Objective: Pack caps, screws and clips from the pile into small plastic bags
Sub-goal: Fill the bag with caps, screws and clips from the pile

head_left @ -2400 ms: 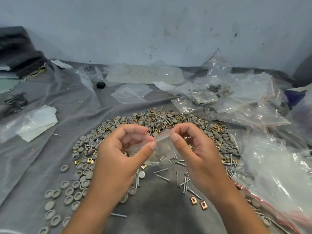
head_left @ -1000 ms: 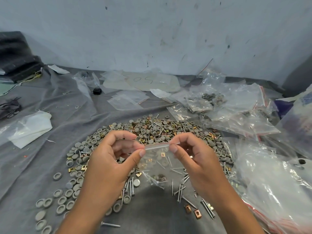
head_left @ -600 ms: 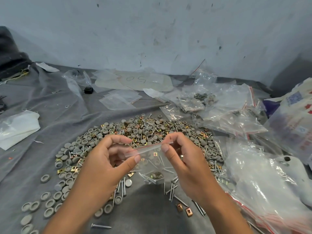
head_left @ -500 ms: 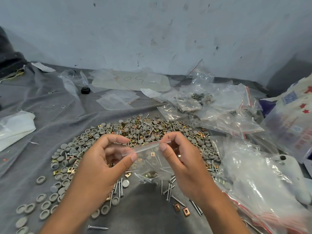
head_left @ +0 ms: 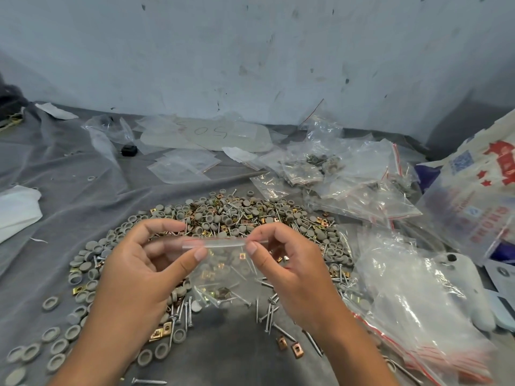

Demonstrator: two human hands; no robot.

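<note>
Hands hold one small bag (head_left: 220, 271) up near the middle: left hand (head_left: 145, 263) & right hand (head_left: 289, 268) both pinch its top strip. Some screws & clips sit inside. Filled bags (head_left: 320, 168) lie far right. Big pile (head_left: 237, 215) w/ lots left on desk (head_left: 69, 196).

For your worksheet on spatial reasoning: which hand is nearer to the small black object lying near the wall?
Left. The left hand is below and slightly right of the black object; the right hand is farther right, both pinching the bag.
</note>
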